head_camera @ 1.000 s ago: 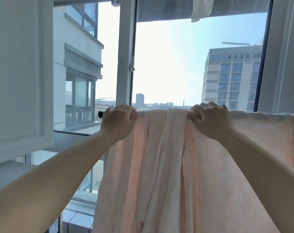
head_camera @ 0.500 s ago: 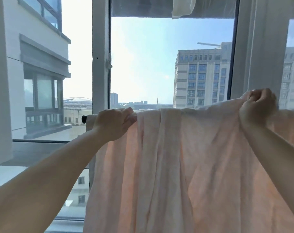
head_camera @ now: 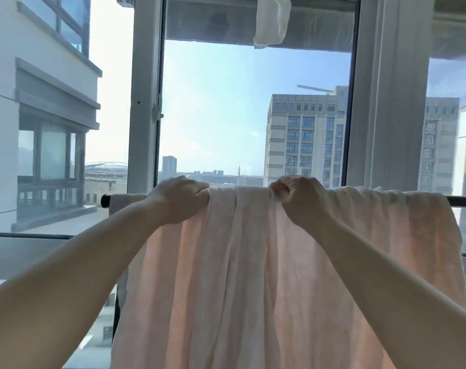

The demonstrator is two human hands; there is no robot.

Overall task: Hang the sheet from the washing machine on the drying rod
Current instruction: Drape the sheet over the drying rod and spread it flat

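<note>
Both fists closed on cloth, up at the bar. Left hand [head_camera: 179, 199] curled over the top fold of the sheet [head_camera: 239, 275], knuckles up, thumb tucked in against the fabric, gripping it right where it goes over the rod [head_camera: 463, 201]. Right hand [head_camera: 301, 199] doing the same a short way along, fingers bunched round a pinch of the same fold, also right on the rod line. Between the two fists, a stretch of sheet lying flat over the bar, then dropping straight down in long soft pleats, pale peach with the light coming through. Out past the left fist, a narrow bit of cloth, then the black end cap [head_camera: 105, 201] of the rod sticking out bare. Out past the right fist, more sheet draped over the bar, a bit rumpled on top, ending short of the frame edge with bare dark rod beyond it. Both forearms stretched up from below. Behind it all, white window frames [head_camera: 144, 102], blue sky, office blocks [head_camera: 303, 139] off past the right fist. Way up above the grip, a white rag [head_camera: 271, 21] hanging from the top.
</note>
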